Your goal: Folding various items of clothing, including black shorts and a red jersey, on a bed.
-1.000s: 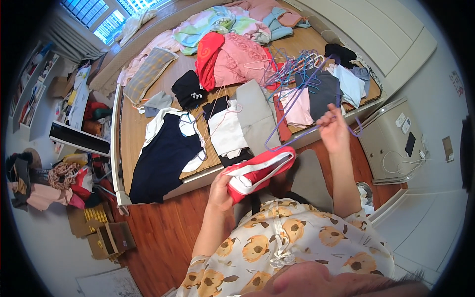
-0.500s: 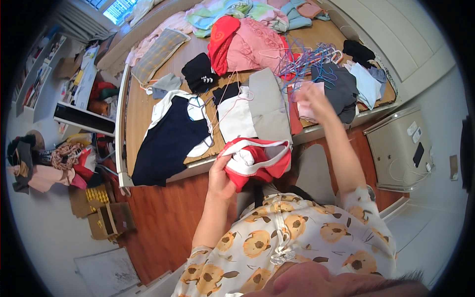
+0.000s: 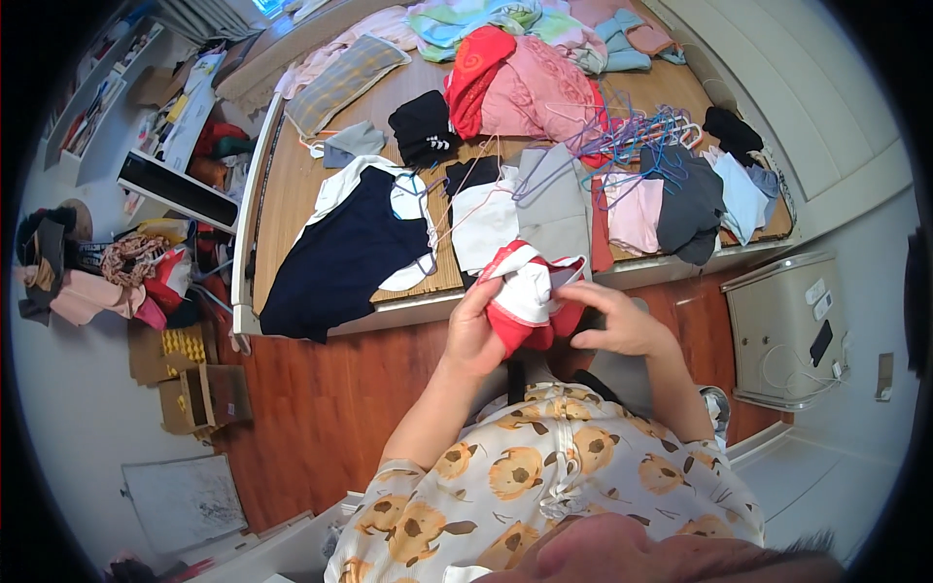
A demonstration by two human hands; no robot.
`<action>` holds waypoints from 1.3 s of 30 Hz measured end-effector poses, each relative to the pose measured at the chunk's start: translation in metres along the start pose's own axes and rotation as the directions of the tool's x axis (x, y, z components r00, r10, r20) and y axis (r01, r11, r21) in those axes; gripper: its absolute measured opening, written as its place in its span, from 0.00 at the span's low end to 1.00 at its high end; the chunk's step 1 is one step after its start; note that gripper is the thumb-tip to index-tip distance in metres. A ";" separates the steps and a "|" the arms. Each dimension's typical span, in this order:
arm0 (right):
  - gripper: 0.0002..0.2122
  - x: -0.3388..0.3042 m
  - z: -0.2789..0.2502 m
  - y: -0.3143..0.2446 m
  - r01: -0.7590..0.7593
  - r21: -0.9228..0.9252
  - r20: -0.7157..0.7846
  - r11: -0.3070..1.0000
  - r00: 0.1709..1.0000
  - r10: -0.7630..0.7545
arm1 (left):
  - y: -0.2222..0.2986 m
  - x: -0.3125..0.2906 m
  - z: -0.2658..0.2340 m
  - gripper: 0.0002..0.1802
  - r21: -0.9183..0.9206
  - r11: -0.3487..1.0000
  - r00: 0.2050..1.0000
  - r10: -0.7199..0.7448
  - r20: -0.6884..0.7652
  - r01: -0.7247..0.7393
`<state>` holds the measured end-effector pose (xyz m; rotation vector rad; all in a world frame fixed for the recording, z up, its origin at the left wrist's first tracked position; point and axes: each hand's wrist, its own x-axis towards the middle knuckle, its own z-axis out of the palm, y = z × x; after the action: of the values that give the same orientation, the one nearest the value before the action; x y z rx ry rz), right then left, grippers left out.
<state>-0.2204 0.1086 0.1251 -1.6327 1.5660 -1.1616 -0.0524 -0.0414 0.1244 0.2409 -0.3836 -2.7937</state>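
Note:
My left hand (image 3: pixel 476 335) grips a bunched red garment (image 3: pixel 530 296) with a white band, holding it up in front of my body. At the garment's right edge, my right hand (image 3: pixel 622 321) has its fingertips against the cloth, thumb and fingers apart. Behind the garment lie a folded white cloth (image 3: pixel 483 231) and a folded grey garment (image 3: pixel 554 199) on the wooden bed base (image 3: pixel 309 175). Further right are a folded pink cloth (image 3: pixel 632 209) and a dark grey one (image 3: pixel 688 219). The inside of the red garment is partly hidden by its folds.
A tangle of blue and purple hangers (image 3: pixel 646 136) sits behind the folded clothes. A navy and white garment (image 3: pixel 345 248) spreads over the bed's front edge at left. Pink bedding (image 3: pixel 535 92) is heaped further back. A beige cabinet (image 3: pixel 785 335) stands at right.
My right hand has come back from above the pink cloth to the red garment's right edge. The garment, in my left hand, is now bunched more narrowly, with its white band turned.

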 end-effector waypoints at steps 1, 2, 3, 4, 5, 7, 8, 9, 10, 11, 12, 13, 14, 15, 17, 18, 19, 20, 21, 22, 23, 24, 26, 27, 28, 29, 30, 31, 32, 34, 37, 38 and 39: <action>0.21 -0.001 0.010 0.005 0.001 -0.032 -0.007 0.999 1.000 -0.001 | -0.005 0.002 0.003 0.24 0.014 1.000 1.000 0.017 -0.022 -0.017; 0.18 0.004 0.020 0.007 0.003 -0.059 -0.009 0.998 1.000 -0.004 | -0.008 0.002 0.013 0.24 0.018 0.998 0.999 0.052 0.010 -0.052; 0.13 0.004 0.026 0.003 -0.148 0.091 0.029 0.985 0.989 0.146 | -0.008 0.001 0.016 0.24 0.051 0.997 0.998 0.048 0.044 -0.050; 0.10 0.002 0.031 0.010 -0.187 0.087 0.030 0.978 0.982 0.185 | -0.008 -0.001 0.019 0.25 0.083 0.995 0.996 0.044 0.076 -0.050; 0.09 -0.002 0.033 0.015 -0.173 0.177 0.007 0.969 0.985 0.174 | -0.007 -0.004 0.024 0.25 0.084 0.995 0.996 0.046 0.081 -0.053; 0.09 -0.003 0.028 0.004 -0.135 0.379 -0.057 0.916 0.984 0.168 | -0.003 -0.012 0.032 0.29 0.302 0.939 0.986 0.146 0.077 -0.163; 0.09 -0.002 0.022 -0.012 -0.107 0.484 -0.100 0.868 0.979 0.176 | -0.003 -0.016 0.026 0.29 0.303 0.938 0.986 0.148 0.081 -0.166; 0.10 -0.004 0.018 -0.013 -0.030 0.560 -0.137 0.828 0.982 0.128 | -0.004 -0.018 0.011 0.34 0.564 0.773 0.956 0.257 0.139 -0.290; 0.11 -0.009 0.016 -0.011 0.044 0.703 -0.186 0.710 0.975 0.123 | -0.005 -0.018 -0.002 0.39 0.760 0.524 0.913 0.336 0.231 -0.385; 0.12 -0.008 0.015 -0.017 0.141 0.767 -0.267 0.626 0.957 0.112 | -0.002 -0.017 -0.011 0.51 0.781 0.481 0.916 0.244 0.317 -0.399; 0.13 -0.008 0.013 -0.025 0.239 0.811 -0.347 0.534 0.931 0.110 | 0.001 -0.019 -0.016 0.58 0.838 0.427 0.940 0.174 0.294 -0.341; 0.14 -0.008 0.011 -0.029 0.234 0.864 -0.328 0.446 0.934 0.144 | -0.002 -0.019 -0.021 0.59 0.898 0.267 0.937 0.128 0.326 -0.349; 0.14 -0.009 0.009 -0.033 0.233 0.862 -0.327 0.449 0.934 0.143 | -0.004 -0.019 -0.026 0.61 0.929 0.100 0.934 0.077 0.349 -0.356; 0.15 -0.009 0.009 -0.037 0.262 0.867 -0.350 0.423 0.926 0.143 | -0.008 -0.018 -0.029 0.61 0.928 -0.100 0.932 0.023 0.363 -0.359; 0.14 -0.009 0.011 -0.042 0.292 0.872 -0.381 0.393 0.909 0.168 | -0.021 -0.018 -0.040 0.51 0.959 -0.083 0.961 -0.078 0.265 -0.271; 0.14 -0.009 0.011 -0.044 0.289 0.874 -0.375 0.392 0.912 0.164 | -0.030 -0.021 -0.055 0.42 0.979 0.027 0.974 -0.104 0.203 -0.201; 0.14 -0.010 0.010 -0.046 0.289 0.867 -0.381 0.405 0.909 0.168 | -0.035 -0.021 -0.066 0.42 0.978 0.027 0.973 -0.103 0.206 -0.205; 0.14 -0.009 0.009 -0.048 0.289 0.862 -0.386 0.416 0.907 0.171 | -0.039 -0.021 -0.075 0.31 0.994 0.014 0.982 -0.151 0.111 -0.110; 0.14 -0.008 0.007 -0.052 0.288 0.862 -0.384 0.416 0.908 0.168 | -0.040 -0.021 -0.084 0.20 1.000 -0.004 0.980 -0.198 0.014 -0.015; 0.13 -0.007 0.004 -0.055 0.311 0.850 -0.420 0.426 0.887 0.190 | -0.042 -0.021 -0.089 0.20 1.000 -0.003 0.980 -0.198 0.016 -0.017; 0.13 -0.006 0.002 -0.058 0.332 0.836 -0.454 0.436 0.865 0.212 | -0.044 -0.021 -0.093 0.14 0.996 0.081 0.993 -0.108 0.038 -0.029; 0.13 -0.005 -0.001 -0.059 0.331 0.837 -0.453 0.437 0.866 0.211 | -0.045 -0.022 -0.098 0.10 0.986 0.162 0.999 -0.016 0.051 -0.048; 0.13 -0.003 -0.011 -0.058 0.352 0.831 -0.485 0.432 0.837 0.252 | -0.032 -0.024 -0.074 0.11 0.985 0.158 0.997 -0.027 0.072 -0.067; 0.13 0.001 -0.013 -0.060 0.357 0.827 -0.485 0.433 0.843 0.232 | -0.027 -0.027 -0.072 0.12 0.945 0.328 0.998 -0.059 0.011 0.009; 0.13 0.005 -0.014 -0.059 0.357 0.827 -0.484 0.434 0.845 0.228 | -0.022 -0.030 -0.069 0.13 0.870 0.485 0.994 -0.101 -0.041 0.085; 0.13 0.008 -0.015 -0.055 0.338 0.814 -0.489 0.473 0.839 0.241 | -0.017 -0.034 -0.059 0.22 0.786 0.595 0.983 -0.154 -0.096 0.170; 0.13 0.011 -0.016 -0.051 0.317 0.799 -0.493 0.510 0.832 0.254 | -0.014 -0.038 -0.051 0.22 0.786 0.594 0.983 -0.155 -0.095 0.170; 0.12 0.017 -0.014 -0.047 0.277 0.776 -0.496 0.567 0.822 0.278 | -0.011 -0.046 -0.043 0.24 0.650 0.740 0.985 -0.119 -0.122 0.170; 0.12 0.021 -0.013 -0.039 0.277 0.777 -0.495 0.565 0.823 0.277 | -0.008 -0.051 -0.035 0.27 0.491 0.857 0.984 -0.092 -0.154 0.157; 0.12 0.029 -0.007 -0.018 0.104 0.730 -0.416 0.675 0.852 0.318 | -0.002 -0.059 -0.022 0.29 0.488 0.864 0.985 -0.043 -0.165 0.119; 0.13 0.032 0.001 0.013 -0.038 0.498 -0.430 0.866 0.857 0.284 | 0.006 -0.064 -0.004 0.25 0.600 0.795 0.995 0.095 0.021 -0.089; 0.14 0.032 0.001 0.018 -0.141 0.276 -0.424 0.951 0.870 0.252 | 0.011 -0.063 -0.005 0.25 0.601 0.795 0.995 0.096 0.020 -0.088; 0.18 0.026 0.003 0.019 -0.198 -0.078 -0.450 0.977 0.882 0.143 | 0.016 -0.060 -0.007 0.25 0.527 0.842 0.993 0.094 0.074 -0.119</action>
<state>-0.2287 0.0801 0.1122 -1.3223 2.0563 -1.4342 0.0096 -0.0385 0.1302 0.2661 -1.1484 -2.5246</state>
